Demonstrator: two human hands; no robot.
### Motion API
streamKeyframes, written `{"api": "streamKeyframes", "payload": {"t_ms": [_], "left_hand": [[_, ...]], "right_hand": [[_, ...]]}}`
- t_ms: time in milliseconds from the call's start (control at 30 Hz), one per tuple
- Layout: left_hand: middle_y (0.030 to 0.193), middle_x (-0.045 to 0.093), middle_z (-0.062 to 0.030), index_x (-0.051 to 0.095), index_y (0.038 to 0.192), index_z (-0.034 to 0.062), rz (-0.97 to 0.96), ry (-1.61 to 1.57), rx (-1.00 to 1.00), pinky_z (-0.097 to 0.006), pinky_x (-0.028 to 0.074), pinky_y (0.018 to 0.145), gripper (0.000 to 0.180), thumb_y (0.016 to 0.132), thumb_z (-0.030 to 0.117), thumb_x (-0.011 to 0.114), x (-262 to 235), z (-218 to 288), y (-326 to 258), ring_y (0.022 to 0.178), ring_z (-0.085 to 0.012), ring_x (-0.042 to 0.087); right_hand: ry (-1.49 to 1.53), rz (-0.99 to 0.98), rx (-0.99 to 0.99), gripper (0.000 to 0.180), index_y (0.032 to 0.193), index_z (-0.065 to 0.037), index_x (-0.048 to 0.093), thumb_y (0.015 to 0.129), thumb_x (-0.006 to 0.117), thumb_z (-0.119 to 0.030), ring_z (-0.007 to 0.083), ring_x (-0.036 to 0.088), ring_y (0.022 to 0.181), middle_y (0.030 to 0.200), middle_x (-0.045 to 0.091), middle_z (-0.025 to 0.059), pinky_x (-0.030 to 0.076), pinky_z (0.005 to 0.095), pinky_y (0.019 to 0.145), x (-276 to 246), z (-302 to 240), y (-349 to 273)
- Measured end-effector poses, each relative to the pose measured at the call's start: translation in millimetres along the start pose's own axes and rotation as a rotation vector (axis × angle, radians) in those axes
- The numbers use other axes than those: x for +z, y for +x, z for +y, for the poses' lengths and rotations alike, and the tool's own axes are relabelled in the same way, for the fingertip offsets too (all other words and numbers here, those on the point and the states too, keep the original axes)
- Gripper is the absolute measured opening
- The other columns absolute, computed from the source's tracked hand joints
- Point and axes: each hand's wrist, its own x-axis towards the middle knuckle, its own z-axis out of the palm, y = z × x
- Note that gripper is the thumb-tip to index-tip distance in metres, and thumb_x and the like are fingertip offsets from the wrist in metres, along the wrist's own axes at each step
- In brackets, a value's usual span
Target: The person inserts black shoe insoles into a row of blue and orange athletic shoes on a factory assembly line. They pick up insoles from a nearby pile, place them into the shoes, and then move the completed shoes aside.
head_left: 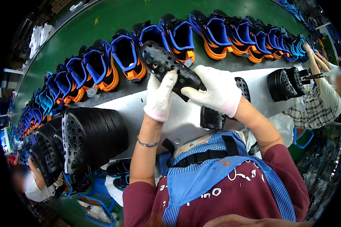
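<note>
Between my gloved hands is a black plastic shoe insert [161, 60] full of round holes, held tilted above the metal bench edge [134, 109]. My left hand [161, 96] is closed on its near side, thumb across the top. On the lower right end, my right hand [216, 89] grips it with thumb and fingers. Just beyond the insert stand black, blue and orange sneakers [178, 36] in a long row. Close to my right wrist lie more black inserts [212, 118], partly covered by that hand.
A thick nested stack of black perforated inserts [94, 138] sits on the bench at left, and a smaller stack [282, 84] at right. Behind the sneakers runs a green work surface [113, 19]. Another person [322, 98] works at far right, and one more [34, 181] at far left.
</note>
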Motion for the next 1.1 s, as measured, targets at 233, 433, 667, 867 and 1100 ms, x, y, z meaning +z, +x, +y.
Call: {"api": "streamKeyframes", "payload": {"t_ms": [233,433,667,867,1100], "left_hand": [[0.114,0.062,-0.0128,0.052,0.125,-0.0019,0.01,-0.064,-0.19,-0.034,0.055,0.083,0.04,0.096,0.023,0.062,-17.8,11.7,13.6,0.099,-0.0198,0.065],[0.115,0.058,-0.0192,0.058,0.121,-0.0019,0.098,1.067,0.27,-0.04,0.049,0.093,0.046,0.085,0.023,0.071,-52.8,6.0,36.8,0.108,-0.031,0.06],[0.111,0.061,-0.0178,0.064,0.109,0.0023,0.002,1.497,0.223,-0.044,0.05,0.085,0.03,0.086,0.02,0.061,-56.3,-10.4,80.0,0.098,-0.0388,0.06],[0.117,0.066,-0.0186,0.069,0.111,0.007,-0.328,1.636,-0.48,-0.042,0.051,0.091,0.035,0.086,0.029,0.061,-51.7,13.2,113.0,0.107,-0.0358,0.062],[0.094,0.072,-0.0163,0.071,0.098,0.0032,-0.371,1.644,-0.691,-0.037,0.054,0.078,0.041,0.085,0.041,0.062,-47.9,19.5,125.6,0.086,-0.0303,0.068]], "right_hand": [[0.169,0.013,0.011,0.041,0.077,-0.003,0.059,0.079,0.07,-0.042,0.0319,0.065,0.064,0.067,0.062,0.0154,0.051,0.0396,0.058,4.5,1.5,29.7],[0.077,-0.15,0.039,0.038,0.076,0.001,0.068,0.079,0.068,-0.038,0.0173,0.061,0.053,0.062,0.064,0.013,0.05,0.0307,0.055,-19.7,19.5,85.3],[-0.239,-0.369,-0.03,0.06,0.078,0.003,0.072,0.075,0.062,-0.056,0.0261,0.064,0.06,0.067,0.066,0.0175,0.053,0.0367,0.063,-14.3,20.3,181.0],[-0.305,-0.552,0.216,0.032,0.1,-0.006,0.075,0.079,0.061,-0.025,0.0269,0.072,0.089,0.094,0.073,0.0161,0.057,0.0376,0.079,52.9,-19.6,213.2],[-0.295,-0.411,0.142,0.026,0.103,-0.006,0.073,0.079,0.067,-0.012,0.0338,0.068,0.099,0.108,0.07,0.019,0.056,0.04,0.084,119.4,9.2,222.1]]}}
